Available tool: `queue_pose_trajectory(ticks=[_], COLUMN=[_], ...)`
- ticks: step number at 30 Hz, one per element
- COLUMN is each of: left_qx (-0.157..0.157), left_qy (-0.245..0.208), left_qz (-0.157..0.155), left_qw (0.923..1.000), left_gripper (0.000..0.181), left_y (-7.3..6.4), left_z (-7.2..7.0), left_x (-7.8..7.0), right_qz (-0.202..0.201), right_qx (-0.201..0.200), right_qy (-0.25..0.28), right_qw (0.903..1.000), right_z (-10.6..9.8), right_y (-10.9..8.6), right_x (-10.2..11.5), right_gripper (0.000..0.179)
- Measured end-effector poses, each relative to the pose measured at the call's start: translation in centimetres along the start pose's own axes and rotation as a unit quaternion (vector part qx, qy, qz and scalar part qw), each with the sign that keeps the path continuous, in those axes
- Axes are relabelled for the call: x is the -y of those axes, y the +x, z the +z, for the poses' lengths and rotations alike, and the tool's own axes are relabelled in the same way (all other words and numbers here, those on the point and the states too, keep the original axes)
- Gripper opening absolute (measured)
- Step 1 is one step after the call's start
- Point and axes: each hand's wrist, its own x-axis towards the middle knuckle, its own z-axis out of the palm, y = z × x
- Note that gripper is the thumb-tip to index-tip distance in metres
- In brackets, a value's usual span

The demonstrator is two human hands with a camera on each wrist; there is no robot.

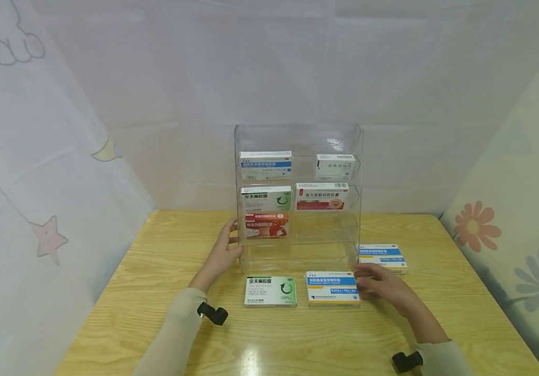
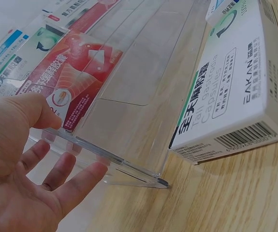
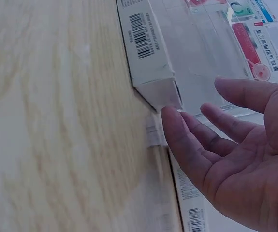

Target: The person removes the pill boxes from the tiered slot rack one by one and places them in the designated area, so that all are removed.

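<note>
A clear acrylic rack [image 1: 323,228] with stepped tiers stands on the wooden table. At its left side is my left hand [image 1: 226,251]; in the left wrist view the fingers are spread along the outer side panel, thumb by the front edge near a red medicine box [image 2: 76,72]. My right hand [image 1: 382,286] is beside the right end of a blue-and-white medicine box [image 1: 332,289] lying before the rack. Its fingers are loosely bent, fingertips right at the box's corner [image 3: 160,94], and nothing is gripped. Left of that box lies a green-and-white medicine box [image 1: 270,292].
Another blue-and-white box [image 1: 384,258] lies behind the right hand, beside the rack. Upper tiers hold a blue-and-white box [image 1: 266,167], a small white box [image 1: 335,168], a green-and-white box [image 1: 265,200] and a red-and-white box [image 1: 322,198]. Patterned cloth [image 1: 292,68] hangs behind the table.
</note>
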Motion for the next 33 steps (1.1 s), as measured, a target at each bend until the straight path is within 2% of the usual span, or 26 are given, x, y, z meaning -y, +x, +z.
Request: queue_pose_trajectory(ticks=[4,9,21,25,33], left_qx=[-0.001,-0.002,0.0,0.001,0.0], left_qy=[0.004,0.005,0.005,0.004,0.002], left_qz=[0.001,0.002,0.004,0.003,0.0], left_qw=[1.0,1.0,1.0,1.0,1.0], left_gripper=[0.082,0.082,0.08,0.079,0.08], left_y=[0.0,-0.1,-0.2,-0.2,-0.1], left_z=[0.0,0.1,0.1,0.1,0.1], left_x=[-0.1,-0.2,-0.1,-0.1,0.0], right_qz=[-0.013,-0.037,-0.102,-0.117,-0.121], right_qx=[-0.008,-0.02,-0.051,-0.056,-0.033], right_qy=[-0.019,-0.076,-0.2,-0.214,-0.201], right_qw=[0.9997,0.9962,0.9732,0.9682,0.9716], right_z=[-0.2,0.0,1.3,1.9,3.2], right_y=[-0.4,-0.5,0.0,0.6,2.1], right_x=[0.7,2.0,6.1,6.7,8.3], right_gripper=[0.057,0.053,0.044,0.046,0.048])
